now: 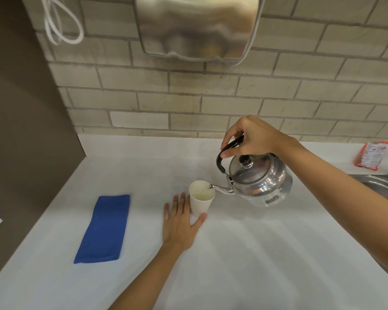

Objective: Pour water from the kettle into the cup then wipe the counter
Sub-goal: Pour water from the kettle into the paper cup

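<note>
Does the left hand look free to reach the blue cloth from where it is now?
Probably yes. The left hand lies open beside the cup, holding nothing, and bare counter separates it from the blue cloth to its left. The right hand holds the kettle.

Soft, even light falls from above, bright enough to wash my white counter nearly featureless, with pale streaks of glare. Shadows are faint and blurred beside my arms. The kettle glints with sharp highlights. The wide lens bends the wall tiles outward; the steel fixture overhead looks smeared.
</note>
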A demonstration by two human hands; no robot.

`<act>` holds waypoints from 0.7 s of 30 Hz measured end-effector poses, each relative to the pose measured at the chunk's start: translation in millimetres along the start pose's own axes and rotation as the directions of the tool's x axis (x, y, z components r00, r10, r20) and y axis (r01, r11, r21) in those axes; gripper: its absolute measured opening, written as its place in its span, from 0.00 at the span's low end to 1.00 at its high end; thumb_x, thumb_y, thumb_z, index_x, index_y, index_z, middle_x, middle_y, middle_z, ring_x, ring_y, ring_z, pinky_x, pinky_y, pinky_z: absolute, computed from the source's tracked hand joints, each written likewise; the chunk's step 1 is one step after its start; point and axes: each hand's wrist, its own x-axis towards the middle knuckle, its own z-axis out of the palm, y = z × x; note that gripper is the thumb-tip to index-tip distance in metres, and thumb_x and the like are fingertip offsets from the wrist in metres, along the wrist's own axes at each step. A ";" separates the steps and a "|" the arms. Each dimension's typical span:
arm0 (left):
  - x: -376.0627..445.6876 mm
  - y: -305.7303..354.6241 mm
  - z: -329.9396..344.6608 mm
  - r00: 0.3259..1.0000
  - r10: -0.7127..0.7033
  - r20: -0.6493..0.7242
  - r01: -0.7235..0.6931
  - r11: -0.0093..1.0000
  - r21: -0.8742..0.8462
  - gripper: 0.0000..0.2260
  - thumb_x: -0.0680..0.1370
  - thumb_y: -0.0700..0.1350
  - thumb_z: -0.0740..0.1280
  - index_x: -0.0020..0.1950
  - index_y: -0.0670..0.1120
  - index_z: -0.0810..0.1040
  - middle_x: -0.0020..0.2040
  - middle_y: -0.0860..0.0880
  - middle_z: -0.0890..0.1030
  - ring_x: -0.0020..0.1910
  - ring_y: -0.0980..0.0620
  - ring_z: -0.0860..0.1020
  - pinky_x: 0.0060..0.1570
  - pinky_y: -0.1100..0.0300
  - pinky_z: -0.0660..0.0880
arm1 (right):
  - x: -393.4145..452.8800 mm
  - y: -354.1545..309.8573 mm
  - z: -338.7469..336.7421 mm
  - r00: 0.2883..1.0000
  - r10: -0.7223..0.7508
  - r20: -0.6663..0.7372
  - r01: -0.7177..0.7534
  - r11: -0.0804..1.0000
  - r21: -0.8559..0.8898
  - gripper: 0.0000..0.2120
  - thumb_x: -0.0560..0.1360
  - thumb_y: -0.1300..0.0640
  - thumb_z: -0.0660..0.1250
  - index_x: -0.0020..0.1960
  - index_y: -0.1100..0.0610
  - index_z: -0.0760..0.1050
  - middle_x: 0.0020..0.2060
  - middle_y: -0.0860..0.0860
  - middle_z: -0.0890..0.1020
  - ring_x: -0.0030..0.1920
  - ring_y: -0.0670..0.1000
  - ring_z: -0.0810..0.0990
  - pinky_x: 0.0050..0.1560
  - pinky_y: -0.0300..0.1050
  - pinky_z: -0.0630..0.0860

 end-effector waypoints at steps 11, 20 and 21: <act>-0.4 0.1 -1.0 1.000 -0.003 0.006 0.003 1.000 -0.004 0.39 0.75 0.71 0.43 0.79 0.47 0.50 0.80 0.48 0.56 0.79 0.50 0.48 0.77 0.48 0.43 | 2.6 3.9 2.3 1.000 -0.003 -0.007 0.003 1.000 -0.011 0.11 0.64 0.40 0.79 0.42 0.44 0.86 0.32 0.43 0.84 0.35 0.36 0.77 0.34 0.41 0.70; 0.3 0.8 -0.9 1.000 -0.004 0.017 0.004 1.000 -0.001 0.39 0.75 0.71 0.42 0.79 0.47 0.49 0.80 0.49 0.55 0.79 0.50 0.47 0.77 0.48 0.42 | 2.4 4.4 1.0 1.000 -0.020 -0.009 0.020 1.000 -0.012 0.11 0.65 0.41 0.79 0.42 0.45 0.87 0.31 0.42 0.83 0.35 0.35 0.77 0.34 0.40 0.69; 0.3 1.0 -0.9 1.000 -0.005 0.017 0.005 1.000 -0.003 0.39 0.75 0.71 0.43 0.79 0.47 0.50 0.80 0.49 0.55 0.79 0.51 0.47 0.77 0.48 0.42 | 2.3 4.3 1.5 1.000 -0.025 -0.008 0.025 1.000 -0.016 0.10 0.65 0.41 0.79 0.42 0.45 0.87 0.29 0.40 0.82 0.35 0.34 0.77 0.33 0.39 0.67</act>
